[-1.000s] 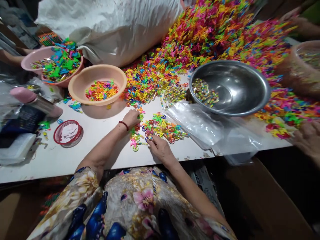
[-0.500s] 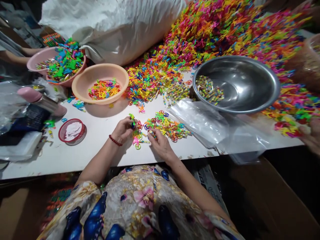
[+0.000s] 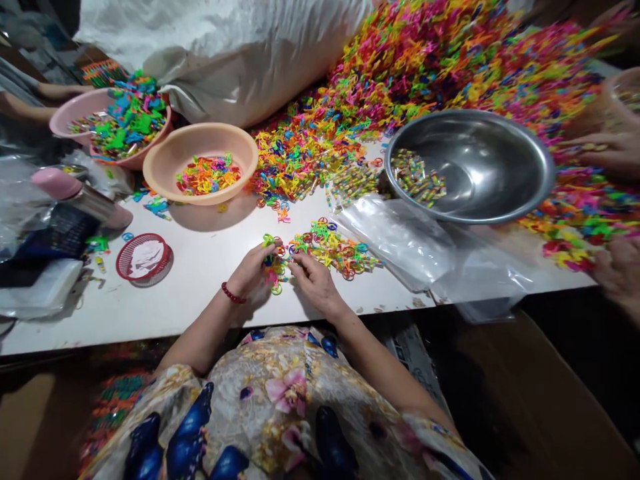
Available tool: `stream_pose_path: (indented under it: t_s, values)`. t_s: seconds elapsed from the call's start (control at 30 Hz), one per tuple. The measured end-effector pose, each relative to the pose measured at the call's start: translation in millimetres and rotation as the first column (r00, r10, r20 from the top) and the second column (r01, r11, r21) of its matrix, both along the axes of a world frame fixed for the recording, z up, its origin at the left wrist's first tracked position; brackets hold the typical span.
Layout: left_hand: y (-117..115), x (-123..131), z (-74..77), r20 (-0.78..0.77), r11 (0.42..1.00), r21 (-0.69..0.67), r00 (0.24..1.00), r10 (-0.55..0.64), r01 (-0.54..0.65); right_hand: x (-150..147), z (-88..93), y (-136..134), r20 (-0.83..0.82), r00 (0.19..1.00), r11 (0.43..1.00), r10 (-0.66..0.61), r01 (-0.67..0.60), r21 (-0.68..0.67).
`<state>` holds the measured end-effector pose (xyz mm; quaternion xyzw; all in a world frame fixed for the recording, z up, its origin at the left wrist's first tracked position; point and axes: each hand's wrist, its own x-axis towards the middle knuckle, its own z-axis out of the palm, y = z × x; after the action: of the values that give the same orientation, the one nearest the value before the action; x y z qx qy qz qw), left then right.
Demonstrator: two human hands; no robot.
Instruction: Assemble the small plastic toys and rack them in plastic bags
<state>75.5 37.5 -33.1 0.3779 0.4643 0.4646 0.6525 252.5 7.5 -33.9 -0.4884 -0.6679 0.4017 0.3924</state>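
My left hand (image 3: 251,270), with a red bead bracelet at the wrist, is closed with a small green plastic toy piece (image 3: 269,239) at its fingertips. My right hand (image 3: 315,284) faces it a short way to the right. Its thumb and fingers are pinched together, and what they hold is too small and covered to make out. Under and between the fingertips lie a few bright plastic pieces (image 3: 276,288) on the white table (image 3: 200,300). Just beyond the right hand is a small heap of ringed and striped plastic pieces (image 3: 345,250).
A peach basin (image 3: 150,175), a steel bowl (image 3: 500,143) and a large pile of colourful plastic pieces (image 3: 415,60) stand behind. Clear plastic bags (image 3: 400,240) lie right; a red basket (image 3: 167,267) and flask (image 3: 83,197) left. Other people's hands (image 3: 620,270) work at both sides.
My right hand has moved slightly left and up, bringing its fingertips nearer the left hand. The left fingers have turned inward. A co-worker's hand has appeared over the pile at the right.
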Motion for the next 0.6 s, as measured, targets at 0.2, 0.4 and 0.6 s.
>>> stream_pose_path:
  t_s: [0.2, 0.4, 0.6]
  values:
    - [-13.3, 4.9, -4.3, -0.157, 0.998, -0.059, 0.988, 0.006, -0.016, 3.0, -4.3, -3.2, 0.019, 1.000, 1.000, -0.019, 0.019, 0.012]
    - [-15.5, 9.0, -11.0, -0.097, 0.987, 0.021, 0.983, 0.158, -0.156, 1.8, -5.1, -5.9, 0.040, 0.999, 1.000, -0.003, 0.003, 0.000]
    - [-18.7, 18.3, -18.2, -0.184, 0.981, 0.098, 0.966, 0.182, -0.167, -2.0, -4.2, -6.9, -0.045, 0.999, 0.998, 0.020, -0.023, -0.058]
